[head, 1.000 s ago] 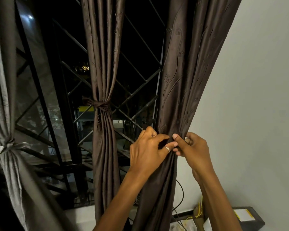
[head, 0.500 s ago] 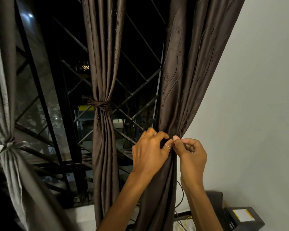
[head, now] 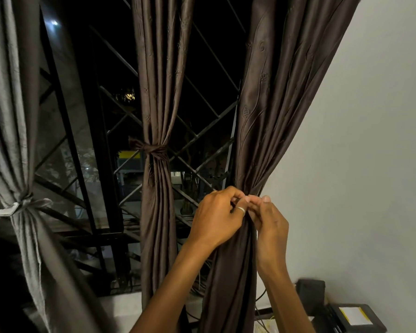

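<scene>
Head view: left hand [head: 215,218] and right hand [head: 269,221] both pinch gathered curtain [head: 269,121].

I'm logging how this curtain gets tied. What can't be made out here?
Head view:
Any tie on the right curtain: hidden by the left hand and right hand pinching it.
Curtain tops: cut off by upper edge.
Label on black box: too small to read.

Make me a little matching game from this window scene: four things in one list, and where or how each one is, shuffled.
Things:
1. right curtain
2. middle curtain
3. grey curtain
4. labelled black box

States:
A. tied with a pale band
B. low beside the white wall
C. held by the left hand and right hand
D. tied with a brown band

Pairs: 1-C, 2-D, 3-A, 4-B.
</scene>
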The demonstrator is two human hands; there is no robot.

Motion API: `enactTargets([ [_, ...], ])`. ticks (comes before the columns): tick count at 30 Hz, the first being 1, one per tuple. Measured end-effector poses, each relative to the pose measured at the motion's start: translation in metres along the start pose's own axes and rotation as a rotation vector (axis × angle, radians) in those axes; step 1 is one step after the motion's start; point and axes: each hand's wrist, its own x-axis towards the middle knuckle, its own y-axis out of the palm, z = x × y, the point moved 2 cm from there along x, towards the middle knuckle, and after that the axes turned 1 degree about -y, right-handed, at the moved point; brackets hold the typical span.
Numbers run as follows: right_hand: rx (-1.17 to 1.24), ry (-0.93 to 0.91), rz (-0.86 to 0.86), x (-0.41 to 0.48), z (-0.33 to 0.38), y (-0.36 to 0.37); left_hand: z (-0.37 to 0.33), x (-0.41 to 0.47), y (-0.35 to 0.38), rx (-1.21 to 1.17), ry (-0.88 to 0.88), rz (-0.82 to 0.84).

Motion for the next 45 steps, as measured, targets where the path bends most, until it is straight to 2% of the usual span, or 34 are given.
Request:
enactTargets([
  [5,-0.149,-0.134,0.145,-0.011,-0.013,-0.001,0.001,0.005,-0.007,-0.01,-0.06,0.007],
  [8,-0.417,-0.274,0.262,-0.019,-0.018,0.002,0.0,0.008,-0.01,-0.02,-0.11,0.026],
  [11,-0.574,-0.321,0.266,-0.02,-0.023,0.007,-0.002,0.009,-0.008,-0.021,-0.13,0.034],
  [14,-0.618,-0.32,0.246,-0.022,-0.027,0.01,-0.005,0.01,-0.006,-0.024,-0.139,0.032],
  [22,-0.66,-0.469,0.109,-0.026,-0.017,0.012,-0.003,0.01,-0.01,-0.042,-0.131,0.059],
  [27,-0.645,-0.489,0.087,-0.017,-0.015,-0.004,0.0,0.009,-0.019,0.138,-0.024,0.11],
  [30,-0.616,-0.465,0.056,-0.007,-0.003,-0.019,0.001,0.005,-0.023,0.108,0.006,0.191],
  [34,-0.673,-0.57,0.106,0.007,0.022,-0.022,0.002,0.002,-0.022,-0.023,0.041,0.264],
  [38,-0.742,-0.556,0.294,0.021,0.032,-0.019,0.001,0.0,-0.019,-0.115,0.047,0.303],
  [40,-0.837,-0.573,0.336,0.027,0.031,-0.019,0.002,0.0,-0.019,-0.141,0.052,0.304],
  [43,-0.931,-0.643,0.282,0.034,0.029,-0.019,0.001,-0.002,-0.019,-0.176,0.054,0.302],
  [45,-0.912,-0.656,0.219,0.036,0.031,-0.015,0.0,-0.003,-0.018,-0.18,0.061,0.297],
])
